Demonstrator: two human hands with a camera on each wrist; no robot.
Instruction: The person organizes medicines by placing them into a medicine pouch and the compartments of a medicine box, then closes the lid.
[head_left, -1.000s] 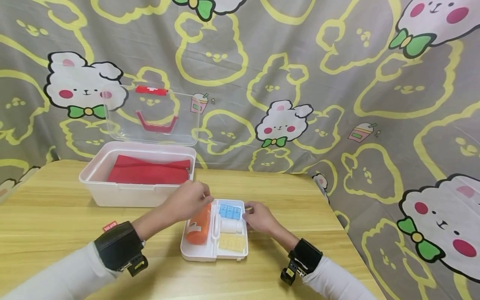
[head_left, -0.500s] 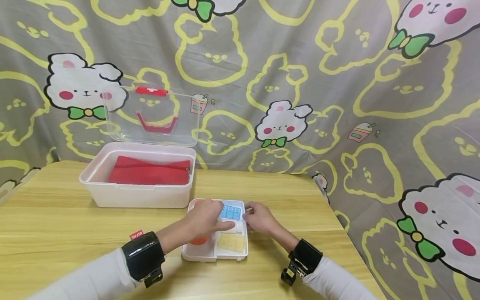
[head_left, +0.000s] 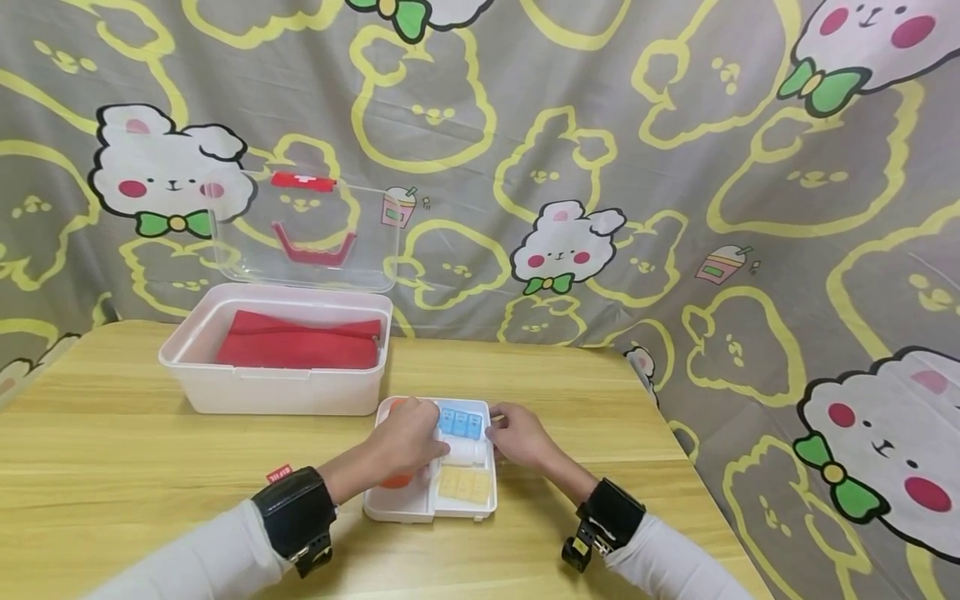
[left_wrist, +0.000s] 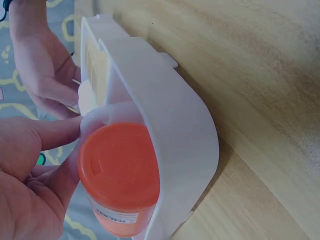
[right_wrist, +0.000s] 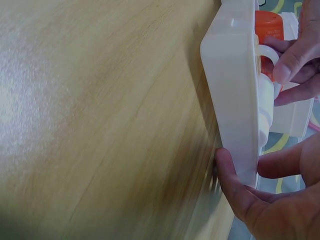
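A white compartment tray (head_left: 397,509) rests on the table. My left hand (head_left: 403,442) reaches over its left half and pinches the raised central handle (right_wrist: 268,52) between thumb and fingers, as the right wrist view shows. Under that hand, an orange bottle (left_wrist: 120,167) with a barcode label lies in the left compartment, mostly hidden in the head view. The right side holds a blue pill case (head_left: 461,423), a white bottle (head_left: 467,452) on its side and a yellow pill case (head_left: 465,485). My right hand (head_left: 521,435) grips the tray's right edge, thumb and fingers on either side of the wall.
Behind the tray to the left stands a white box (head_left: 285,392) with a red pouch (head_left: 300,342) inside. Its clear lid (head_left: 247,225), with red handle and latch, stands raised at the back. A patterned curtain (head_left: 465,317) hangs behind the wooden table (head_left: 112,450).
My left hand has moved from the orange bottle's far end towards me and right, onto the handle, and its fingers have drawn together there. The right hand and tray have hardly moved.
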